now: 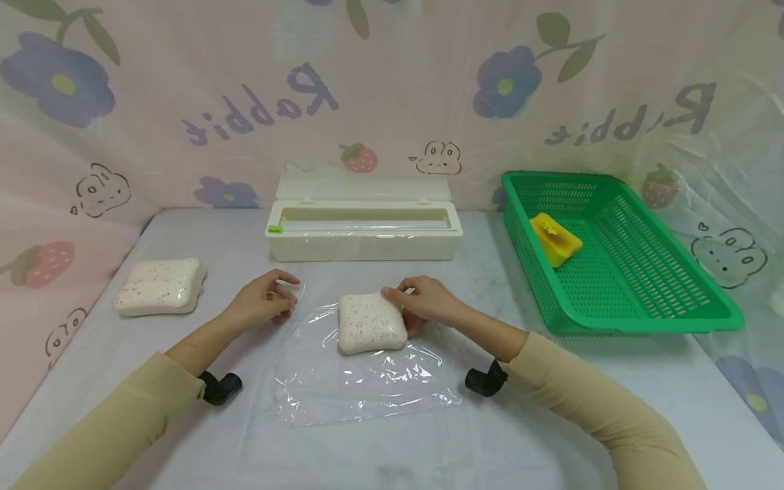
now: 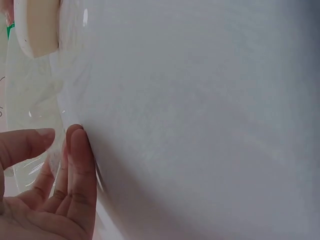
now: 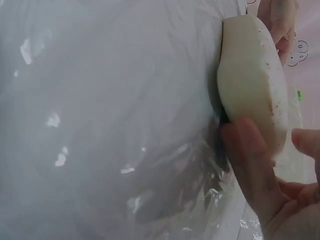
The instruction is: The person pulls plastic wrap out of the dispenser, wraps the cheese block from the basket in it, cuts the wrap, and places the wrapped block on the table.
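Observation:
A cream-white, pillow-shaped block with reddish specks (image 1: 371,324) lies on a sheet of clear plastic film (image 1: 367,388) in the head view. My right hand (image 1: 429,303) holds the block at its right side. The thumb is over the top corner, and the fingers (image 3: 255,160) lie against the lower edge in the right wrist view. My left hand (image 1: 263,299) is at the film's upper left corner, its fingers bent loosely. A gap shows between thumb and fingers in the left wrist view; whether they touch the film is hard to see.
A second speckled block (image 1: 160,287) sits at the left of the table. Behind the film stands a white wrap dispenser (image 1: 364,246), lid raised, with a green slider (image 1: 275,229). To the right, a green basket (image 1: 643,323) holds a yellow piece (image 1: 556,241). Patterned curtain surrounds the table.

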Tool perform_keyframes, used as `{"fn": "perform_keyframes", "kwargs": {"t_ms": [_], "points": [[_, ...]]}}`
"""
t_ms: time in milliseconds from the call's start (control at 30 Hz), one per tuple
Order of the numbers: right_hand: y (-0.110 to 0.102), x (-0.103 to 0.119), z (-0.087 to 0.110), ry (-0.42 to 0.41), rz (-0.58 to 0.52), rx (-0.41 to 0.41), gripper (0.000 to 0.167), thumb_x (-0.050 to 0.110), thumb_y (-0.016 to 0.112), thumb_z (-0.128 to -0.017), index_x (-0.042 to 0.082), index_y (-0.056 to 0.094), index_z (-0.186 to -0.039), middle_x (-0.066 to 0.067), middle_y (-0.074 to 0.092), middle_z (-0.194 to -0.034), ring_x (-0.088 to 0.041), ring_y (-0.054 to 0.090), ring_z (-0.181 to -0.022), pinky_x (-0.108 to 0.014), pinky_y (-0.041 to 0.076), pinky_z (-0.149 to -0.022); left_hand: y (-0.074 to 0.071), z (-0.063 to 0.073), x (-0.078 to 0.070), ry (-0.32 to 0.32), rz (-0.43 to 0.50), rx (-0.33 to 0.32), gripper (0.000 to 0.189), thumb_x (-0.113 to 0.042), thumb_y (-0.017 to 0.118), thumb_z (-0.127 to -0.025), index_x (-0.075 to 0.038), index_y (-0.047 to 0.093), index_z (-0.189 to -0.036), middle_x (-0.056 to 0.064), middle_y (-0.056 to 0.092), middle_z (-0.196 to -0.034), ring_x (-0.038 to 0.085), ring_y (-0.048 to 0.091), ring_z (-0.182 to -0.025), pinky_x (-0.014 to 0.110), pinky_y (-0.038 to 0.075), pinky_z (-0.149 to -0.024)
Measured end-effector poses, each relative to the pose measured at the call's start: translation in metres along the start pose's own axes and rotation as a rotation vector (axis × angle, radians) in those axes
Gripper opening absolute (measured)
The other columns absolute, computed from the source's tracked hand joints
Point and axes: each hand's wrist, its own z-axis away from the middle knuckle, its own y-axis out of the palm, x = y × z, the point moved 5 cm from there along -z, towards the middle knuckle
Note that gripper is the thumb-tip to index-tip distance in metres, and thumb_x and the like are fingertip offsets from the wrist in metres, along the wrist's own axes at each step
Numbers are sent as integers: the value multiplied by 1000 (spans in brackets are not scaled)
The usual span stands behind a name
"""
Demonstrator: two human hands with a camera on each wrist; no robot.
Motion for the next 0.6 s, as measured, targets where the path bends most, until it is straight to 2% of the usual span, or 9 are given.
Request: {"fn": "perform_keyframes", "kwargs": {"t_ms": [67, 167, 267, 400, 500, 600], "points": [[-2, -1, 2, -6, 20, -17, 43, 45, 56, -93, 5, 65, -107, -7, 71, -84, -15, 67, -63, -24, 50, -62, -2, 1, 0, -8, -7, -10, 38, -6, 57, -91, 4, 49, -127, 18, 61, -100, 12, 63, -73, 28, 55, -63], [-4, -4, 5, 1, -71, 13, 41, 41, 57, -94, 4, 62, -109, -10, 71, -78, -20, 67, -53, -28, 55, -58, -6, 5, -2, -3, -50, -46, 33, -12, 58, -93, 3, 54, -122, 20, 61, -106, 15, 64, -73, 28, 54, -63], [-7, -6, 7, -27, -130, 33, 37, 37, 57, -95, 2, 60, -108, -12, 70, -76, -19, 65, -52, -32, 56, -55, -12, 10, -8, 36, -151, -139, 28, -19, 62, -92, 0, 60, -112, 22, 57, -115, 23, 63, -83, 28, 50, -67], [-16, -9, 11, -91, -112, 31, 31, 32, 59, -94, 2, 61, -103, -11, 70, -76, -19, 64, -55, -33, 56, -57, -16, 17, -20, 114, -260, -261, 22, -23, 69, -86, -5, 63, -96, 20, 51, -117, 30, 58, -94, 31, 43, -71], [-20, -14, 14, -146, -85, 62, 29, 29, 61, -93, 1, 61, -98, -9, 69, -75, -18, 64, -57, -33, 56, -58, -10, 19, -27, 196, -297, -258, 18, -21, 73, -82, -8, 63, -88, 15, 54, -108, 28, 55, -90, 31, 42, -71], [-21, -18, 17, -234, -38, 132, 23, 26, 64, -91, 3, 64, -92, -8, 67, -72, -16, 62, -59, -29, 53, -58, -2, 20, -31, 285, -335, -186, 17, -20, 77, -79, -11, 63, -83, 8, 58, -95, 22, 54, -84, 29, 43, -69]]}}
